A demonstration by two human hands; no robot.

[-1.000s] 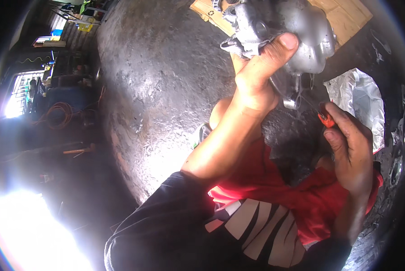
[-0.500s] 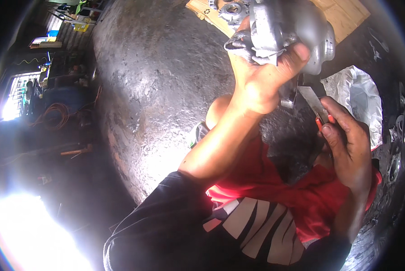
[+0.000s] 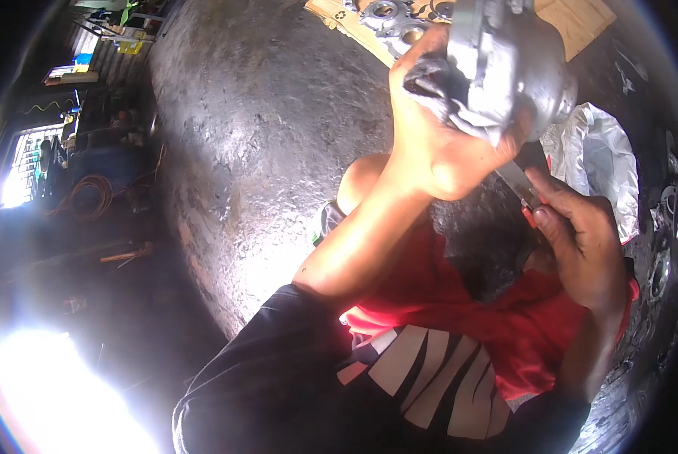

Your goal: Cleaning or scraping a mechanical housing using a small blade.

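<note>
A grey cast-metal housing (image 3: 539, 72) is held up in front of me, its lower edge gripped by my left hand (image 3: 460, 155). Bunched in that same hand is a dark, stained rag (image 3: 435, 82), pressed against the metal. Lower and to the right, my right hand (image 3: 588, 246) pinches a flat-bladed scraper (image 3: 514, 180) with a red handle between thumb and fingers. The blade points up and left, toward the underside of the housing. Its tip passes close to my left hand, and whether it touches the metal cannot be seen.
Round metal parts (image 3: 388, 13) lie on flattened cardboard (image 3: 581, 23) beyond the housing. An opened white sack (image 3: 609, 163) stands right of it. Metal rings (image 3: 662, 272) lie at the far right on the dark, rough floor (image 3: 240, 136). A coiled hose (image 3: 93, 198) is at far left.
My left hand has turned the housing and shifted it right and slightly down, closer to the scraper. The right hand has moved only a little, still holding the scraper.
</note>
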